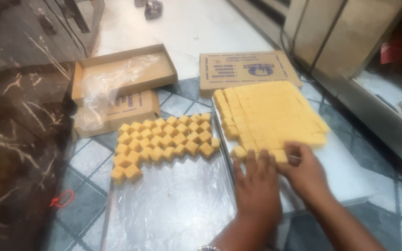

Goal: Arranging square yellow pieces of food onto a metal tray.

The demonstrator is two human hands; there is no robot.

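Note:
A large slab of yellow sweet cut into squares (271,114) lies on the right steel tray (350,172). My left hand (257,186) rests flat at the slab's near edge, fingertips against the front row of pieces. Beside it, my right hand (305,169) curls over a piece at that same edge. On the left steel tray (173,209), lined with clear film, several separate yellow cubes (164,139) stand in rows set diagonally.
An open cardboard box with a loose plastic bag (122,74) and a flat box lid (117,111) lie at the back left. Another closed cardboard box (247,69) sits behind the slab. A red ring (61,199) lies on the floor at left. Metal cabinets stand at right.

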